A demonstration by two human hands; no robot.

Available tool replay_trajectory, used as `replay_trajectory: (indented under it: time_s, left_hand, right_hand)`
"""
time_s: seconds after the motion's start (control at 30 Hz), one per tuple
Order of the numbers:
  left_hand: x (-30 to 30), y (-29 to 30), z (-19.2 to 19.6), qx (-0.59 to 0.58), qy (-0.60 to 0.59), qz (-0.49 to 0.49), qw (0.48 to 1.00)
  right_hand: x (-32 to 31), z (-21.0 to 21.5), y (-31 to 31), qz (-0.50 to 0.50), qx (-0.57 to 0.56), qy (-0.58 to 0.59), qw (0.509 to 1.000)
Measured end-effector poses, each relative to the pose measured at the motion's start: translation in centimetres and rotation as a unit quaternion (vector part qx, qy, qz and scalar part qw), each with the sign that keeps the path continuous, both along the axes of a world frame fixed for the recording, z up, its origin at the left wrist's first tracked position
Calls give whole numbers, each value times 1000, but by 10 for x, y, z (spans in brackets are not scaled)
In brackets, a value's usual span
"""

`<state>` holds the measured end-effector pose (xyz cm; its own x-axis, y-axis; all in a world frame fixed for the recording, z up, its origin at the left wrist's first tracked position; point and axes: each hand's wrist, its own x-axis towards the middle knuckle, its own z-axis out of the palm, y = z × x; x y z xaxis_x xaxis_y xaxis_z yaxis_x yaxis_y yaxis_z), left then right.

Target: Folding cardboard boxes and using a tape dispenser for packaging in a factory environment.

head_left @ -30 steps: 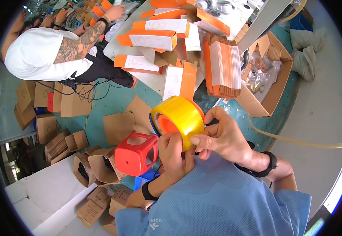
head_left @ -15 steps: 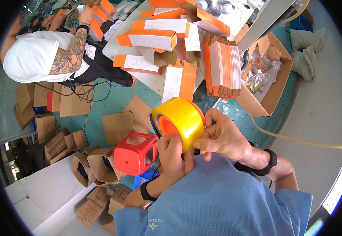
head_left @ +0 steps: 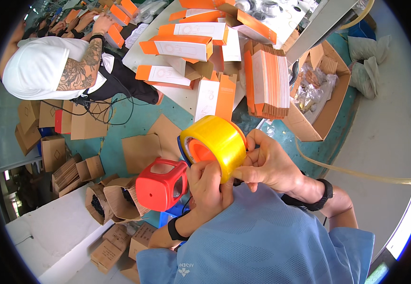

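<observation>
In front of my chest is a wide roll of yellow packing tape (head_left: pixel 222 139), mounted on an orange hub (head_left: pixel 200 150) with a blue edge showing on its left. My left hand (head_left: pixel 206 187) is closed around the lower near side of the roll, fingers curled against it. On the roll's right, my right hand (head_left: pixel 274 163) pinches with thumb and fingertips at the tape's lower right edge. Whether a loose tape end sits between those fingertips is too small to tell.
A red plastic stool (head_left: pixel 160 187) stands left of my hands. Beyond them, a white table (head_left: pixel 179 93) bears orange-and-white boxes (head_left: pixel 182 48) and a stack of flattened cartons (head_left: pixel 268 80). A large open carton (head_left: pixel 331 116) holds bagged parts. A person in a white cap (head_left: pixel 35 68) works at far left.
My hands and the tape roll stay almost in place, the roll tipping very slightly up and left. The view shifts a little. The other person's hand moves slightly.
</observation>
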<state>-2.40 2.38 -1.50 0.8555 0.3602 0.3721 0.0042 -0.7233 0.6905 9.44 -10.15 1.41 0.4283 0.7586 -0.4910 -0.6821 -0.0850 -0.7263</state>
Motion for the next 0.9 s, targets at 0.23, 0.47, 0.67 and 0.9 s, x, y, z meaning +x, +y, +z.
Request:
replay_trajectory:
  time_s: [0.23, 0.47, 0.67, 0.9]
  left_hand:
    - [-2, 3, -2, 34, -5, -11, 999]
    - [-4, 2, -3, -4, 9, -9, 1000]
    - [-4, 3, -3, -3, 14, -11, 1000]
    - [-4, 5, -7, -79, 22, -17, 996]
  right_hand:
    - [0, 5, 3, 10, -24, -16, 1000]
    - [1, -2, -1, 13, -2, -4, 1000]
    - [1, 3, 3, 2, 2, -13, 1000]
    - [-2, 1, -1, -5, -20, -36, 999]
